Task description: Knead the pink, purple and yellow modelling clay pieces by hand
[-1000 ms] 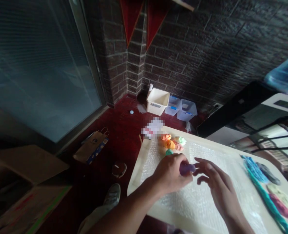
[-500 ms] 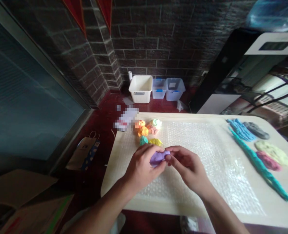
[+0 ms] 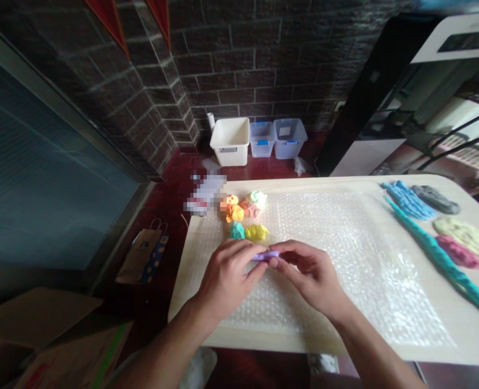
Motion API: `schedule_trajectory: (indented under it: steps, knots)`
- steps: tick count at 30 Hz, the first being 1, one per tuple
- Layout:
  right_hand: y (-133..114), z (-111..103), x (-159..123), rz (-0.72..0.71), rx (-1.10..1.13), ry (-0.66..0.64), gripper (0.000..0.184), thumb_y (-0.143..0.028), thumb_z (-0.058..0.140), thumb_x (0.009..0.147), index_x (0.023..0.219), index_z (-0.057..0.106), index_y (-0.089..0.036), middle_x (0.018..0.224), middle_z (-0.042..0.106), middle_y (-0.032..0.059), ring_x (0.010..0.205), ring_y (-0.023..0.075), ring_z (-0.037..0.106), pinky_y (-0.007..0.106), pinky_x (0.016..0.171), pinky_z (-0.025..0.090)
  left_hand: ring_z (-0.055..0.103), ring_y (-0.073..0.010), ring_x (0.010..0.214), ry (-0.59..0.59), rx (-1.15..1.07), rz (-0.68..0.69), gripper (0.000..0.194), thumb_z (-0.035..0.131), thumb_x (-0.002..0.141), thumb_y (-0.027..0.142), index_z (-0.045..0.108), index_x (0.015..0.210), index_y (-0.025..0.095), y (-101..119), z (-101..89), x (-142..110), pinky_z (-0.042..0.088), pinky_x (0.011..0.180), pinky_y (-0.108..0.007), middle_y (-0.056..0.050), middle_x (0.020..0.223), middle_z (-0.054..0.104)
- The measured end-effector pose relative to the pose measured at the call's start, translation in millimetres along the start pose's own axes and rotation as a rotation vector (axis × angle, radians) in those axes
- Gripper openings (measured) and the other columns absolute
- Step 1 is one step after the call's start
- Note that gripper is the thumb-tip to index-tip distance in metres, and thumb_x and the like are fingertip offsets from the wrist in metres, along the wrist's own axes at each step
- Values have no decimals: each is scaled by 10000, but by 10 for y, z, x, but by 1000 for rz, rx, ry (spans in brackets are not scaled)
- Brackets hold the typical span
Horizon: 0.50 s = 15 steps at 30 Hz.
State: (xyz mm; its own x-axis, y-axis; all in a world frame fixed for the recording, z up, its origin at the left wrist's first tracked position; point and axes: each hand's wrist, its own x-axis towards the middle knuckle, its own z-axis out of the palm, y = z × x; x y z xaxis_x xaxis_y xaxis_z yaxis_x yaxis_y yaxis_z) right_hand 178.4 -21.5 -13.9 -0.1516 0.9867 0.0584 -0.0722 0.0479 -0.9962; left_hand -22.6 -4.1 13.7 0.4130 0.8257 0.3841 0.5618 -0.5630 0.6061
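A small piece of purple modelling clay (image 3: 267,255) is pinched between both hands above the bubble wrap. My left hand (image 3: 233,273) closes on its left end, hiding part of it. The thumb and fingers of my right hand (image 3: 308,273) grip the other end. Just beyond my left hand lie a teal lump (image 3: 236,230) and a yellow lump (image 3: 256,233) of clay. Farther back are orange lumps (image 3: 235,212), a salmon-pink lump (image 3: 250,209) and a pale green-white one (image 3: 258,198).
Bubble wrap (image 3: 324,227) covers much of the pale table (image 3: 218,337). At the right lie a long teal strip (image 3: 437,254), a blue piece (image 3: 411,200), a grey piece (image 3: 436,199), pale yellow (image 3: 464,235) and pink clay (image 3: 460,252). Bins (image 3: 230,141) stand by the brick wall.
The purple clay now looks flatter and narrower between my fingers, and less of it shows. My head view has shifted slightly; both hands remain on the clay.
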Motion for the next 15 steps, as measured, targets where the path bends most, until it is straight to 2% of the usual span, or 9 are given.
schedule_trajectory:
  steps: [4, 8, 11, 15]
  knots:
    - [-7, 30, 3, -29, 10, -4, 215, -297, 837, 903, 1114, 815, -262, 1040, 812, 68, 897, 211, 758, 347, 800, 630, 743, -207, 959, 4, -78, -10, 168, 738, 941, 170, 732, 1101, 221, -4, -31, -17, 575, 853, -339, -39, 1033, 800]
    - [-80, 35, 0, -121, -47, 6, 199, -255, 811, 925, 1121, 833, -283, 1008, 798, 70, 892, 213, 747, 344, 771, 611, 744, -191, 931, 19, -133, -35, 147, 758, 935, 177, 740, 1076, 212, -5, -49, -25, 577, 824, -314, -32, 1009, 801]
    - [-127, 31, -9, -182, -135, -19, 185, -234, 786, 945, 1111, 848, -286, 998, 797, 86, 901, 225, 743, 364, 783, 600, 738, -196, 908, 65, -105, 8, 105, 756, 938, 180, 753, 1041, 198, -4, -44, -25, 580, 818, -327, -43, 959, 797]
    - [-119, 36, -14, -191, -150, -8, 250, -244, 785, 946, 1189, 824, -289, 1034, 798, 92, 916, 231, 740, 374, 787, 609, 736, -200, 915, 102, -61, 55, 108, 731, 948, 153, 765, 1037, 205, 0, -36, -24, 589, 849, -350, -47, 959, 802]
